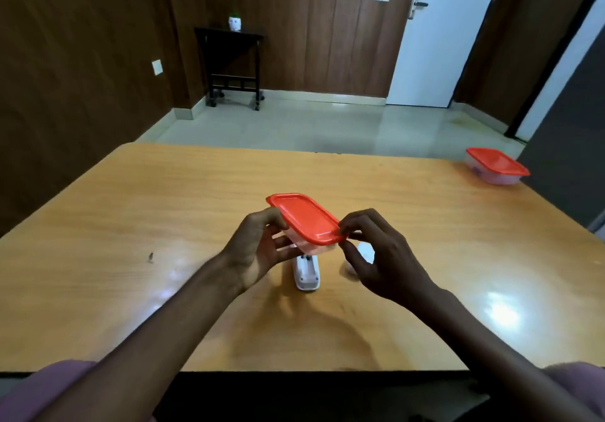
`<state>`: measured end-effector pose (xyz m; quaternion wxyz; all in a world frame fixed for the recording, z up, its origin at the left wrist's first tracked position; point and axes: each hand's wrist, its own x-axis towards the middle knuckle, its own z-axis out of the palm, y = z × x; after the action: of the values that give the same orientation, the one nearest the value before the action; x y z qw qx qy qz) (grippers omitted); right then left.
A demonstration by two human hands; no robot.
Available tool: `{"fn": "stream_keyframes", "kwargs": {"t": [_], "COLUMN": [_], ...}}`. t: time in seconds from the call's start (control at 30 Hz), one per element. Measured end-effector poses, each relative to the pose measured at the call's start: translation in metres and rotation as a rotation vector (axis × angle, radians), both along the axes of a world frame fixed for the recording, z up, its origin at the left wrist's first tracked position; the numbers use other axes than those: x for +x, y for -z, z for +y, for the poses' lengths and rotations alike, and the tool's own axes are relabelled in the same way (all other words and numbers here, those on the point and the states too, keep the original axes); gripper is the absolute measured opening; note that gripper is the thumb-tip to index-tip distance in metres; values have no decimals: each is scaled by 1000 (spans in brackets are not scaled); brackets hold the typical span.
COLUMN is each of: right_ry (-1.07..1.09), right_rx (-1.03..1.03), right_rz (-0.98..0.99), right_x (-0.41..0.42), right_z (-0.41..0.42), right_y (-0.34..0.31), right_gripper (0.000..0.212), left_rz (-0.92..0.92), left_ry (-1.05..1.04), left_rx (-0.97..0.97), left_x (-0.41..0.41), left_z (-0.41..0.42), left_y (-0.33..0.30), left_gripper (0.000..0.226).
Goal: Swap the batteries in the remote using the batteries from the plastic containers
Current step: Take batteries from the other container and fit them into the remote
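Observation:
A clear plastic container with a red lid [302,217] is lifted above the middle of the wooden table [163,208]. My left hand [258,251] grips its body from the left and underneath. My right hand [376,258] pinches the near right corner of the lid. Below it the white remote [307,274] lies on the table with its battery compartment open and facing up. A small white piece, probably the remote's cover [366,251], lies just right of it, partly hidden by my right fingers. The container's contents are hidden.
A second clear container with a red lid [496,166] sits at the table's far right corner. A small dark speck [151,257] lies on the left part of the table. Beyond the table are the floor, a dark side table [234,61] and a white door.

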<state>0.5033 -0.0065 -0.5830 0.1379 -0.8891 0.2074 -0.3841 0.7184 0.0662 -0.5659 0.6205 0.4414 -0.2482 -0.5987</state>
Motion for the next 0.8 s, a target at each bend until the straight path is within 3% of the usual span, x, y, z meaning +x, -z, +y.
{"fn": "stream_keyframes", "kwargs": {"t": [0.13, 0.33, 0.4, 0.5, 0.67, 0.8], "right_ry": [49, 102, 98, 148, 186, 157], "right_rx": [99, 255, 183, -76, -262, -271], "right_rz": [-43, -39, 21, 149, 196, 195], "right_x": [-11, -16, -10, -2, 4, 7], "right_z": [-7, 0, 14, 31, 33, 35], "right_y": [-6, -29, -35, -32, -24, -24], "right_gripper": [27, 34, 31, 40, 36, 38], "left_rz": [-27, -324, -434, -447, -476, -487], "left_ry": [70, 32, -33, -126, -176, -198], "left_rx": [-120, -168, -140, -124, -118, -118], "left_x": [-5, -21, -30, -44, -57, -59], "left_z": [2, 3, 3, 6, 10, 14], "left_y": [6, 6, 11, 19, 23, 25], "left_gripper": [45, 54, 69, 84, 70, 58]}}
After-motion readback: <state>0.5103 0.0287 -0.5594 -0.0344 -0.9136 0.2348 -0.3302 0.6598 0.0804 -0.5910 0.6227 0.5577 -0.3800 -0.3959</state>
